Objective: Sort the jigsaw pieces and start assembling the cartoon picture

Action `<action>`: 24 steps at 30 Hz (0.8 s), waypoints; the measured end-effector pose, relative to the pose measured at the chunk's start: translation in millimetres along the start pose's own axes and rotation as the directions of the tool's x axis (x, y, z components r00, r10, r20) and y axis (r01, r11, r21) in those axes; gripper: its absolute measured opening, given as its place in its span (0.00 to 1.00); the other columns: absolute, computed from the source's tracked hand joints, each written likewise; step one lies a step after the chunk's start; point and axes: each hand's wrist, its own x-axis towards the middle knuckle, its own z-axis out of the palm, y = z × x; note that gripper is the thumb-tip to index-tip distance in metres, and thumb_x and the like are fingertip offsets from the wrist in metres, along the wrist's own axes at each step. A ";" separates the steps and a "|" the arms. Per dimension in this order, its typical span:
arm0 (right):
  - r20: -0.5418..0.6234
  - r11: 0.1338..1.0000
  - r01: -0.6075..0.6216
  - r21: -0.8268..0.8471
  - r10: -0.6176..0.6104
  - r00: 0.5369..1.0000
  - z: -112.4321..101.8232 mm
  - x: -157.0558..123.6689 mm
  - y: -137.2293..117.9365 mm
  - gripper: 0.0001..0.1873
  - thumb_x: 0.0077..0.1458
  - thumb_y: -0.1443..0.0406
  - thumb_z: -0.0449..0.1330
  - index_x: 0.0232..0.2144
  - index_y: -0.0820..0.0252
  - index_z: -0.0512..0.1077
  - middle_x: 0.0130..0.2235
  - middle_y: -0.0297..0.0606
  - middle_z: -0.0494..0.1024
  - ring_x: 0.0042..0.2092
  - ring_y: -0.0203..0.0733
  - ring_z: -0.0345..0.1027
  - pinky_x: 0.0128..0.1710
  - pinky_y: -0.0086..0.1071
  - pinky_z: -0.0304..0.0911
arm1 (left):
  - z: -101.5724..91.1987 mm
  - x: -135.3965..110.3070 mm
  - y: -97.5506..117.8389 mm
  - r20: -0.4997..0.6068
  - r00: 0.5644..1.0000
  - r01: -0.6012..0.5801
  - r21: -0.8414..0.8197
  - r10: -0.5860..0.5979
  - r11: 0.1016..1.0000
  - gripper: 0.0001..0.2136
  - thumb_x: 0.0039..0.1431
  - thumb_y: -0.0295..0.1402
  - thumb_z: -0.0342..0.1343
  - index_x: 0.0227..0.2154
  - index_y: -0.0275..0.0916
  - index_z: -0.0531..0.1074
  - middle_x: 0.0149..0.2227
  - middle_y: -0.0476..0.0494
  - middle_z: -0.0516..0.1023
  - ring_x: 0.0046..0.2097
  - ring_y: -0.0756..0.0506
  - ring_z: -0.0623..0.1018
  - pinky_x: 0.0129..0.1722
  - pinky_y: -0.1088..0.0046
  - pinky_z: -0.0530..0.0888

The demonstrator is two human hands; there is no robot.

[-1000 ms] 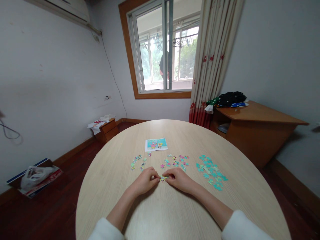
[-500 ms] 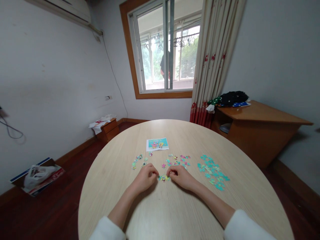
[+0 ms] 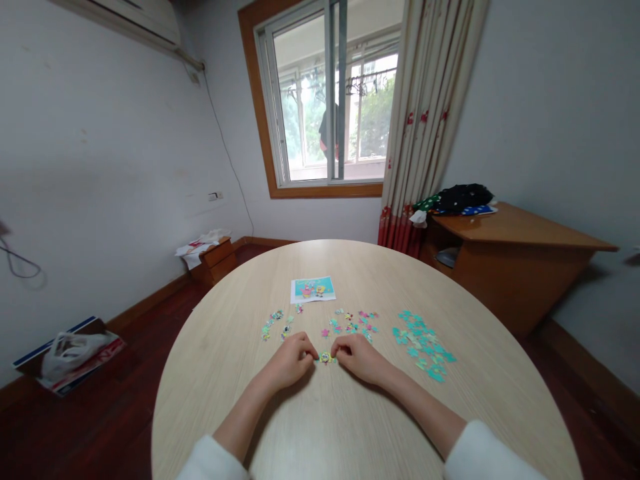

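Note:
A small cluster of joined yellow and teal jigsaw puzzle pieces (image 3: pixel 326 358) lies flat on the table between my hands. My left hand (image 3: pixel 295 358) is closed, its fingertips at the cluster's left end. At the right end, the fingers of my right hand (image 3: pixel 359 355) are pinched together on the cluster's edge. Beyond them, loose pink and multicoloured puzzle pieces (image 3: pixel 353 327) are scattered, with more mixed pieces (image 3: pixel 273 321) in a curved group to the left. Farther back rests a printed reference picture (image 3: pixel 313 289) of cartoon figures on blue.
Many teal puzzle pieces (image 3: pixel 425 347) spread over the right part of the round wooden table (image 3: pixel 340 433). A wooden desk (image 3: pixel 525 233) with clothes on it stands at the right. A small cabinet (image 3: pixel 215 257) and a plastic bag (image 3: pixel 75 353) are at the left.
My left hand has shifted very slightly downward at the cluster's left end. The whole view has drifted a little; the puzzle pieces and picture otherwise lie as before.

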 end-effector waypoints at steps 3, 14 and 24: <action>-0.001 1.000 -0.004 0.002 0.004 1.000 0.1 -0.1 -0.3 0.16 0.43 0.76 0.50 0.25 0.64 0.77 0.24 0.35 0.76 0.27 0.34 0.64 0.28 0.24 0.55 | 0.8 -0.4 -1.4 0.001 1.000 -0.005 0.000 0.005 1.000 0.13 0.46 0.22 0.47 0.26 0.36 0.77 0.31 0.44 0.72 0.35 0.48 0.71 0.38 0.73 0.66; -0.084 0.999 -0.021 -0.040 0.018 0.996 -3.7 -0.4 -3.2 0.12 0.44 0.75 0.50 0.20 0.64 0.73 0.20 0.32 0.69 0.25 0.33 0.59 0.26 0.24 0.52 | -0.4 0.1 0.5 -0.041 0.999 -0.002 -0.007 0.001 1.000 0.12 0.47 0.22 0.47 0.25 0.36 0.76 0.30 0.45 0.71 0.34 0.49 0.71 0.37 0.73 0.66; -0.035 0.993 -0.001 -0.114 -0.003 0.999 -5.0 -1.7 -3.5 0.13 0.43 0.75 0.49 0.17 0.64 0.71 0.19 0.32 0.68 0.25 0.33 0.60 0.27 0.23 0.52 | -2.6 1.5 -4.5 -0.052 0.998 0.041 0.068 -0.038 0.997 0.11 0.48 0.24 0.47 0.20 0.35 0.73 0.27 0.45 0.69 0.33 0.48 0.70 0.35 0.74 0.65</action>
